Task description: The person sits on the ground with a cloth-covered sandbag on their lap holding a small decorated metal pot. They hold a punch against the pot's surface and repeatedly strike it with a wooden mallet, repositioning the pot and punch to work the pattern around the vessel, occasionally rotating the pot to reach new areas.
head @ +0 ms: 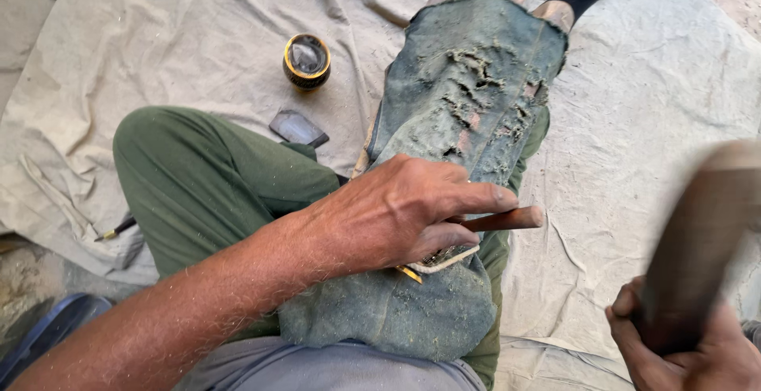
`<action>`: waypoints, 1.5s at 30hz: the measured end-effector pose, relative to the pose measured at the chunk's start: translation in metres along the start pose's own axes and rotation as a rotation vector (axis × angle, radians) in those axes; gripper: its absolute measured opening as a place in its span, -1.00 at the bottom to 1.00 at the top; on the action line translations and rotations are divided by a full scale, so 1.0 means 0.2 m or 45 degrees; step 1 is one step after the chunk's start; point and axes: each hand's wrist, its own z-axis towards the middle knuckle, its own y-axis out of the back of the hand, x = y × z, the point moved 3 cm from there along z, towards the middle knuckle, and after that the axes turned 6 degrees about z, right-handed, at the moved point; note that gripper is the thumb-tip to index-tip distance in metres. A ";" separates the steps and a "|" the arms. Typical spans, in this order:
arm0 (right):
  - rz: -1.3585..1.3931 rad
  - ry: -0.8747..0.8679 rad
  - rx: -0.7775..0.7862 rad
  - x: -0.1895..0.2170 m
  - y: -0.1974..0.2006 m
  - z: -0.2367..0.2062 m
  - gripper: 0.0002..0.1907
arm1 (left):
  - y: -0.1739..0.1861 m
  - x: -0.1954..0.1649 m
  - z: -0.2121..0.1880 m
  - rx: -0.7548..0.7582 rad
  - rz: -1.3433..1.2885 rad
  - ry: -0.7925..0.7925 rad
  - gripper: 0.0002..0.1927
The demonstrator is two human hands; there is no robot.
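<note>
Nearest the lens, the left hand (396, 212) grips a wooden-handled chisel (507, 219) against worn green leather (460, 113) over the lap. Blurred, the right hand (682, 351) clenches a wooden mallet (697, 240). Pale canvas (198, 34) covers the ground, bearing a small round tin (306, 60).

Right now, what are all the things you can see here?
Worn cloth pad: one, grey-green, frayed, draped along the right leg.
Wooden-handled tool: one, brown, across the pad under the left hand.
Round tin: one, black and gold, on the ground sheet.
Flat grey piece: one, beside the left knee.
Small thin tool: one, dark, on the sheet at left.
Ground sheet: one, beige, wrinkled.
Mallet-like object: one, brown, blurred.
Legs: green trousers.
Left hand: holds the tool.
Right hand: grips the blurred object.
</note>
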 end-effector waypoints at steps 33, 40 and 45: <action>-0.405 -0.152 0.096 -0.16 0.04 -0.03 -0.75 | -0.03 0.08 -0.02 -0.026 -0.189 -0.122 -0.41; 0.559 0.263 -0.173 -0.27 -0.06 -0.12 -0.63 | 0.05 0.00 -0.08 0.149 -0.056 0.003 -0.58; 1.377 0.544 -0.055 -0.18 -0.37 -0.26 -0.50 | 0.18 0.21 -0.53 -0.478 -0.052 0.383 -0.60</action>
